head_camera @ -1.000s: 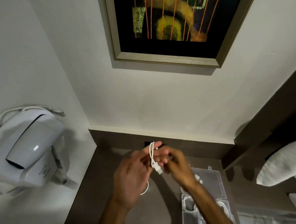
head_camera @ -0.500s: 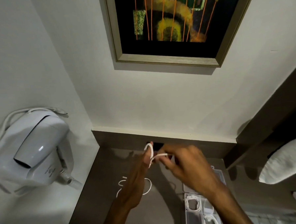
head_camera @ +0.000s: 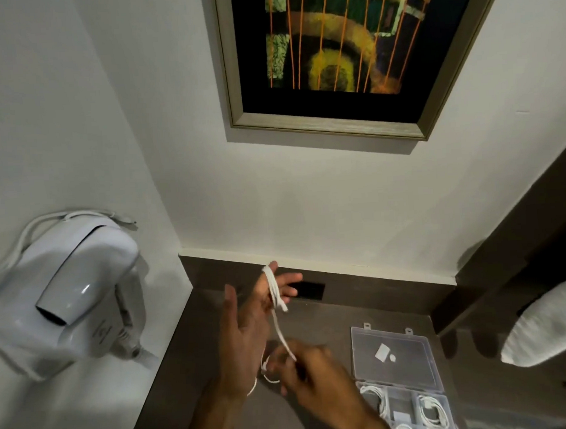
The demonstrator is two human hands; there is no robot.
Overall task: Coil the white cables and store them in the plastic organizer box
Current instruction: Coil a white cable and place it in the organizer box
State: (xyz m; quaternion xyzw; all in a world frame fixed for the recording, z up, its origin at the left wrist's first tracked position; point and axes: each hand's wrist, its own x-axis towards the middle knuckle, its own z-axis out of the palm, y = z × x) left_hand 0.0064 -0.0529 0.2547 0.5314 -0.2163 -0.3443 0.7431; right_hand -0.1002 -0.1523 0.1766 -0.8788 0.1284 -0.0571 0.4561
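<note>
The left hand [head_camera: 245, 334] is raised, fingers straight, with the white cable [head_camera: 273, 288] looped round them. The right hand [head_camera: 316, 373], lower, pinches the cable's trailing strand above the counter [head_camera: 362, 308]. To the right lies the plastic organizer box [head_camera: 414, 368], open, with coiled cables [head_camera: 429, 411] inside.

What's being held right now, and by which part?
A white cable. Its loops are wrapped around the straight fingers of the left hand, and the right hand pinches the loose strand below them.

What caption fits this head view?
Right hand holds white cable wound around fingers of left hand, beside open organizer box.
</note>
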